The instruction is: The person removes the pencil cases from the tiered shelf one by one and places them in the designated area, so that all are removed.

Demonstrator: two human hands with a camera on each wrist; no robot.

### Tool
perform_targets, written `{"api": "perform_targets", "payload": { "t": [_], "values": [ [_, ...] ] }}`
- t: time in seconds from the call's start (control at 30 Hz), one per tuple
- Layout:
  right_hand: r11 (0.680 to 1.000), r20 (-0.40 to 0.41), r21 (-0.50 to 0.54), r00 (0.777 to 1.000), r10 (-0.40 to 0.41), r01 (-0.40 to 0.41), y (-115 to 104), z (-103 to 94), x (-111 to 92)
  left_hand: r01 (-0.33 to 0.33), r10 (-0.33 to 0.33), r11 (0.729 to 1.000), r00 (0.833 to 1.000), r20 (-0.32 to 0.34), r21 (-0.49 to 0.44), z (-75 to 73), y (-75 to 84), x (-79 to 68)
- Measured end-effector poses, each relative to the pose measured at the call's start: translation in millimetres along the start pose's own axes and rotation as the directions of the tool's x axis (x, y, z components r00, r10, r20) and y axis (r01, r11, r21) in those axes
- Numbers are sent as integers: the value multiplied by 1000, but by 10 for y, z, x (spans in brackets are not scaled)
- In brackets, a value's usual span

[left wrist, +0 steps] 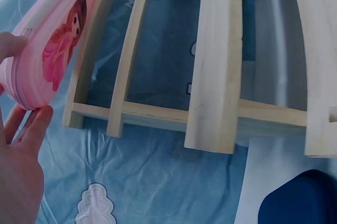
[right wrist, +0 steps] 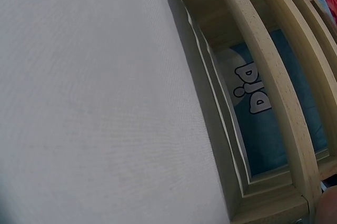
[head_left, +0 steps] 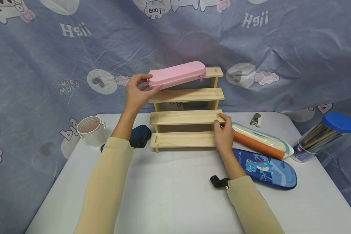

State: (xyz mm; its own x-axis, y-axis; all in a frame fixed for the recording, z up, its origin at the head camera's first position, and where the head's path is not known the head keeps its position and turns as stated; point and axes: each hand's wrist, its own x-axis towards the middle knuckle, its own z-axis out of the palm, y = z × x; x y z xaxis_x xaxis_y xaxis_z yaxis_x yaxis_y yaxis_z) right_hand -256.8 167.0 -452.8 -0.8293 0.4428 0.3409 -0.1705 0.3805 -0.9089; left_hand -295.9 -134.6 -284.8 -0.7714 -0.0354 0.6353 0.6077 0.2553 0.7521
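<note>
My left hand (head_left: 138,92) pinches the left end of a pink zip pencil case (head_left: 176,74). The case overlaps the top step of a four-tier wooden shelf rack (head_left: 185,117), tilted with its right end higher. A printed figure in a pink dress shows on the case (left wrist: 66,45) in the left wrist view, with the thumb and fingers at its end. Farther down, my right hand (head_left: 224,135) grips the right ends of the rack's lower steps, thumb and fingers bent over the wood. In the right wrist view only a sliver of that hand (right wrist: 327,205) shows beside the rack (right wrist: 279,87).
Right of the rack lie an orange-and-white pencil-shaped case (head_left: 260,141), a blue dinosaur case (head_left: 266,169) and a small stapler (head_left: 255,120). A blue-lidded jar of pencils (head_left: 321,138) leans at the right edge. Left stand a white bucket (head_left: 91,131) and a dark blue object (head_left: 140,135).
</note>
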Motion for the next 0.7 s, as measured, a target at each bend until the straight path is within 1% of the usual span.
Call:
{"api": "perform_targets", "payload": {
  "t": [0.17,0.27,0.53,0.6,0.7],
  "values": [
    [1000,9,4,1000,0,0,-14,-19,-1,-16,15,1000,999,-40,-11,-10,-16,-84],
    [1000,0,15,1000,-1,1,-18,-20,-15,-35,34,999,998,-46,-14,-26,-34,-128],
    [1000,20,5,1000,12,-12,1,19,-17,-112,110,993,992,-64,-24,-81,-47,-220],
    [1000,13,0,1000,15,-15,5,20,-10,-121,119,992,991,-62,-24,-89,-49,-247],
    [1000,9,0,1000,16,-16,8,22,-1,-111,110,994,992,-59,-20,-111,-52,-295]
  ]
}}
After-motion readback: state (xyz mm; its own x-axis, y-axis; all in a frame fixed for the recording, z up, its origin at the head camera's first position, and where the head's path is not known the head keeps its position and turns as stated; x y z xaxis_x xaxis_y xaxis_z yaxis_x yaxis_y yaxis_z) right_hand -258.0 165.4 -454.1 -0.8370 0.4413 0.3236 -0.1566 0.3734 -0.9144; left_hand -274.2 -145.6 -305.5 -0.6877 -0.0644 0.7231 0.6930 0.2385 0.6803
